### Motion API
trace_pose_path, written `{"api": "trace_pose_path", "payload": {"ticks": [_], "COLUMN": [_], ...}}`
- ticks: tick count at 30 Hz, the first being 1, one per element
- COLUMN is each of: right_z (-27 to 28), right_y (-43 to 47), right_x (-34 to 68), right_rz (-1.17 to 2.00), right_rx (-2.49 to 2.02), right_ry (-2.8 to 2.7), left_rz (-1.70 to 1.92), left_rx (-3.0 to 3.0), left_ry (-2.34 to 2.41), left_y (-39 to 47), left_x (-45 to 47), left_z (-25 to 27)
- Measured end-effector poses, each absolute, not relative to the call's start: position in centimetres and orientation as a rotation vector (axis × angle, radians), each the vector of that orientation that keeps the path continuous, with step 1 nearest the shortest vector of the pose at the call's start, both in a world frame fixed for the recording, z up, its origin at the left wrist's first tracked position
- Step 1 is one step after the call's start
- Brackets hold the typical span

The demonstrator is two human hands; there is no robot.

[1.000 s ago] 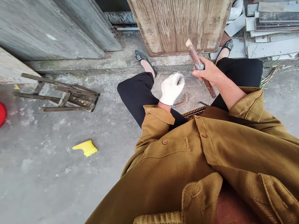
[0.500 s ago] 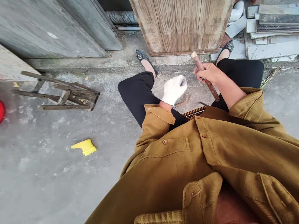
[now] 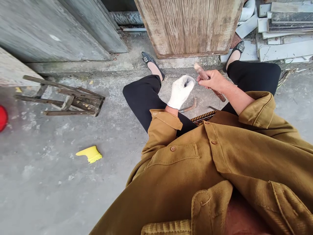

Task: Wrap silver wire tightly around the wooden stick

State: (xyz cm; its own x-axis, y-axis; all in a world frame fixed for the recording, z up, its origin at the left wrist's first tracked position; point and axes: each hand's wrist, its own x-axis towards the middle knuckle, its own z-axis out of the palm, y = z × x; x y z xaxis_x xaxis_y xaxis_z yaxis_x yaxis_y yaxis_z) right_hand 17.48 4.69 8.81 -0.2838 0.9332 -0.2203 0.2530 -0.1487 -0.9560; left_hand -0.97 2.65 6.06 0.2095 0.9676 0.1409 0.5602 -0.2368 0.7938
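My left hand [image 3: 182,91], in a white knitted glove, is curled closed above the concrete floor between my knees. What it holds, if anything, is hidden in the fingers. My bare right hand [image 3: 214,81] grips a brown wooden stick [image 3: 201,70], whose pale cut end points up and away from me. The stick's other end comes out below the palm. A small gap separates the stick from the gloved fist. Beneath my left hand a bent brown piece [image 3: 190,106] lies on the floor, with something wound round one end.
A wooden panel [image 3: 188,29] leans ahead of my feet. On the left are an overturned wooden stool [image 3: 73,101], a yellow glove-like cloth [image 3: 91,154] and a red object [image 3: 2,118] at the edge. Stacked boards [image 3: 286,50] lie at the far right.
My right hand has moved left with the stick, bringing it close to my gloved left hand. My left hand has shifted slightly and stays curled.
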Motion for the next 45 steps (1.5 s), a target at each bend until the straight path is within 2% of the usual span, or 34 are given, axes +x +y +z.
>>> {"api": "trace_pose_path", "payload": {"ticks": [12,20,28,32,36,41,45], "right_z": [9.3,7.9,7.9,7.7,7.2,6.9,6.6], "right_y": [3.9,5.1,4.5,5.0,4.8,5.0,5.1], "right_x": [16.8,16.8,16.7,16.9,16.7,16.7,16.7], "right_rz": [1.113,0.716,0.931,0.882,0.88,0.846,0.81], "right_rx": [-1.369,-1.474,-1.412,-1.479,-1.476,-1.475,-1.539], "right_ry": [-1.797,-2.014,-2.02,-1.967,-1.969,-2.036,-2.021], "left_rz": [0.773,0.655,0.732,0.73,0.801,0.695,0.801], "left_rx": [1.978,2.197,2.04,2.047,1.974,2.029,1.95], "left_ry": [1.465,1.48,1.512,1.415,1.51,1.469,1.496], "left_y": [2.8,2.0,2.8,2.4,2.7,3.0,3.1], "left_x": [-0.8,0.3,-0.2,0.1,0.2,0.1,0.0], "left_z": [6.1,4.6,4.5,4.4,4.2,3.6,3.5]}}
